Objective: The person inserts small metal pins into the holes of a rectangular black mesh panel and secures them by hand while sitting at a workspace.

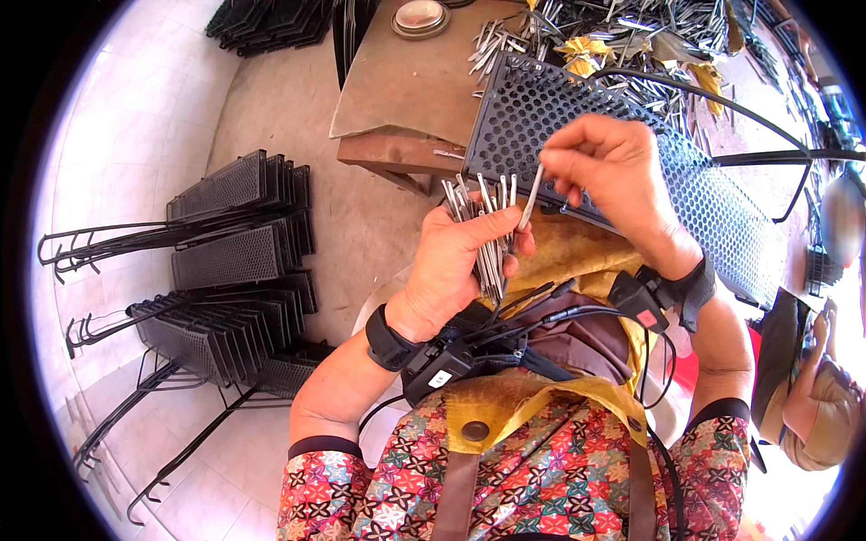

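Note:
My left hand [435, 272] is wrapped round a bundle of thin silvery metal rods [490, 257], their ends sticking out above and below the fingers. Between thumb and fingertips, my right hand [618, 171] pinches a single metal rod [535, 192], tilted, with its lower end close to the left thumb and the bundle. Just beyond both hands lies a black perforated metal panel [521, 113] with round holes and a bent black rod frame [713, 94]. A yellow apron [564, 252] covers my lap below the hands.
A low wooden table [406, 86] carries a small round dish [419, 18]. Loose metal rods [672, 27] are heaped at the far right with yellow scraps. Black perforated panels [216, 194] with long hooked bars stand stacked on the left. Another person [825, 406] sits at the right edge.

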Tool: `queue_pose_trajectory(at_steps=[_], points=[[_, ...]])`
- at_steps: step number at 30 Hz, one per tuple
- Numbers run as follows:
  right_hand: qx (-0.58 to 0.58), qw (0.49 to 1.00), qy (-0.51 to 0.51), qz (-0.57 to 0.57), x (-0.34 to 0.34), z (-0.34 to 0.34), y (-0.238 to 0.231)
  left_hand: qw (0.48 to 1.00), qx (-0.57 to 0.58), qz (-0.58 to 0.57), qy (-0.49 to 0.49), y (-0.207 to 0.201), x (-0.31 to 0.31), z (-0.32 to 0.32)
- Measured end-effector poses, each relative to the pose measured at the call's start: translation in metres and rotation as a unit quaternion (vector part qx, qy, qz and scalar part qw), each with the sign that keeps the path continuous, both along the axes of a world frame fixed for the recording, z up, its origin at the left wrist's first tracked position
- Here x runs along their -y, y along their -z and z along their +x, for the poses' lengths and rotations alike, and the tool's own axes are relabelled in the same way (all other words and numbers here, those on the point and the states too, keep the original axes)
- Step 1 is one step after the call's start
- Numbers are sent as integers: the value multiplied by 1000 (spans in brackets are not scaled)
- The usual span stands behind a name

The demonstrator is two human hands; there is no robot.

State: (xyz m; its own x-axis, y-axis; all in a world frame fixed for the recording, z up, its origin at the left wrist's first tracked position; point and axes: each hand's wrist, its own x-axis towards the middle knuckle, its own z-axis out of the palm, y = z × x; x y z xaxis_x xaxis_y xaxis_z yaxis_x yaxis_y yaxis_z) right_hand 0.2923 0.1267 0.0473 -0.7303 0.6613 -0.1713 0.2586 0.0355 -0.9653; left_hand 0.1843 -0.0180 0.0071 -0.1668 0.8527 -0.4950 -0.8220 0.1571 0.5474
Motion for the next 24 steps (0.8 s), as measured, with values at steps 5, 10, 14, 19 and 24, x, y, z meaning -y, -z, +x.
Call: queue_pose_trajectory(at_steps=[5,10,14,19,24], points=[[-52,994,48,88,-14,0,-5,1000,-16,4,5,7,2,0],[-139,927,163,309,-52,-17,6,1000,-12,1,1,10,1,1],[-109,874,140,453,-59,-24,20,1000,-7,1,-6,12,1,0],[-116,832,36,542,-60,-32,32,1000,-13,-9,-10,10,0,0],[-9,811,-57,582,-61,-30,32,1000,-10,-4,0,7,-3,-1]])
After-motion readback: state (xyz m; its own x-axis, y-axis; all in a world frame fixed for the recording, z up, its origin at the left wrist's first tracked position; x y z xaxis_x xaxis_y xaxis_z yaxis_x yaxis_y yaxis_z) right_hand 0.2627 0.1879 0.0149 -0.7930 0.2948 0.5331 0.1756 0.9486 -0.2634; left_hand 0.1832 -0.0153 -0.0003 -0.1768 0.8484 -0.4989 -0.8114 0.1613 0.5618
